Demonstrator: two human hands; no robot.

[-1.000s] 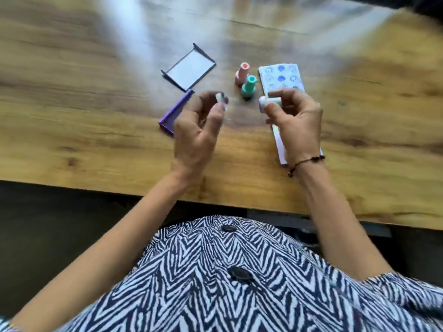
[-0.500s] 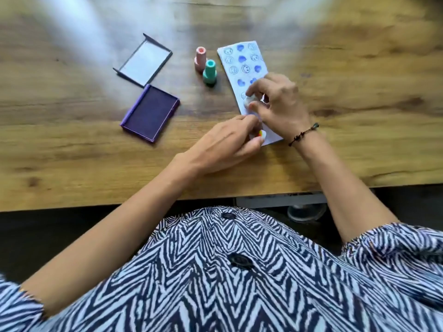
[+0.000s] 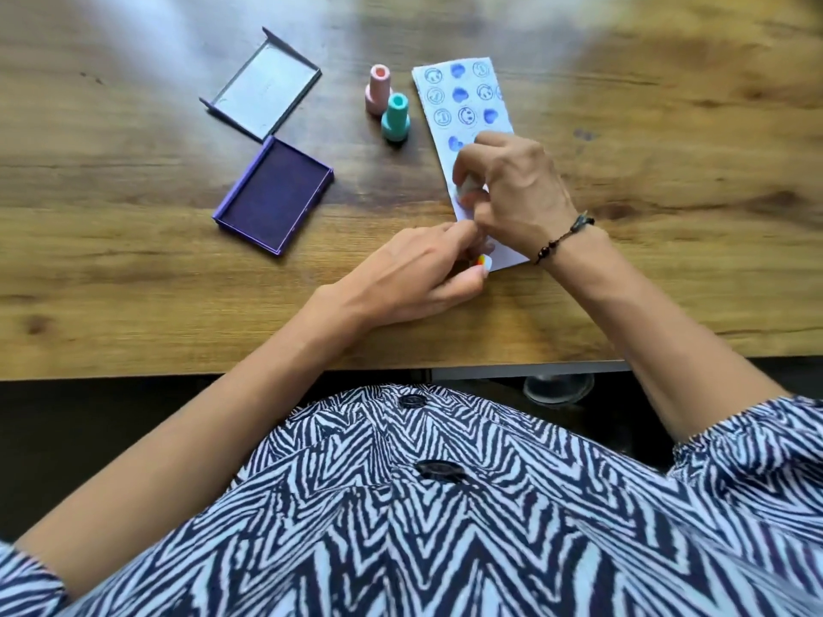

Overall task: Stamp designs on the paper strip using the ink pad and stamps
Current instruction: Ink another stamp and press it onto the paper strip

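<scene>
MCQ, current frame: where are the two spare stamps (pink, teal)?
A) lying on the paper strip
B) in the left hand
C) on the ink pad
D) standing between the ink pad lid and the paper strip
D: the pink stamp and teal stamp stand upright on the table, right of the ink pad lid and just left of the paper strip.

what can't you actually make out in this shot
- Head view: the stamp under the right hand is mostly covered by its fingers, so its design is hidden.
- Head view: the near end of the paper strip lies under both hands.
- Head view: the small rainbow-coloured item at the left hand is too covered to identify.
</scene>
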